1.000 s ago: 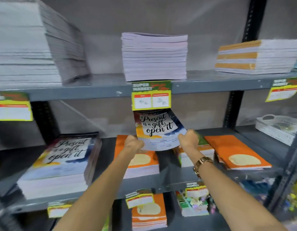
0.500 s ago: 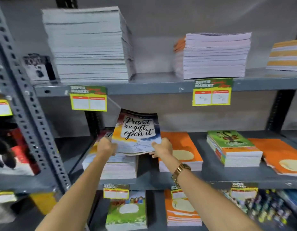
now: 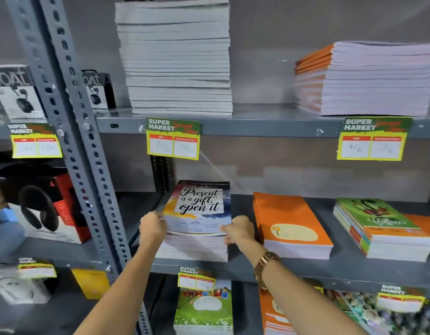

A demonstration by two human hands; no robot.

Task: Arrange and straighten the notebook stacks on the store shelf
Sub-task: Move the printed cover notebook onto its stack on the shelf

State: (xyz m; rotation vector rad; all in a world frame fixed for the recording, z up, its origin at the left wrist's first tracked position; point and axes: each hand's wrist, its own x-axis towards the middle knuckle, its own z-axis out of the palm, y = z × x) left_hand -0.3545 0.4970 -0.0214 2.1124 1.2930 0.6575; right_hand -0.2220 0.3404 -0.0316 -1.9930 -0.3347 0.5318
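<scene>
A notebook with "Present is a gift, open it" on its cover lies on top of a white-edged stack on the middle shelf. My left hand grips its near left corner. My right hand grips its near right corner, a gold watch on that wrist. The notebook's far end looks slightly raised. To the right stand an orange stack and a green-covered stack.
The upper shelf carries a tall grey stack and an orange-spined stack. A perforated steel upright stands left of my hands, with headphone boxes beyond it. Price tags hang from shelf edges. More notebooks fill the lower shelf.
Both hands carried the notebook leftward from near the orange stack and lowered it onto the matching stack. The camera turned left with them.
</scene>
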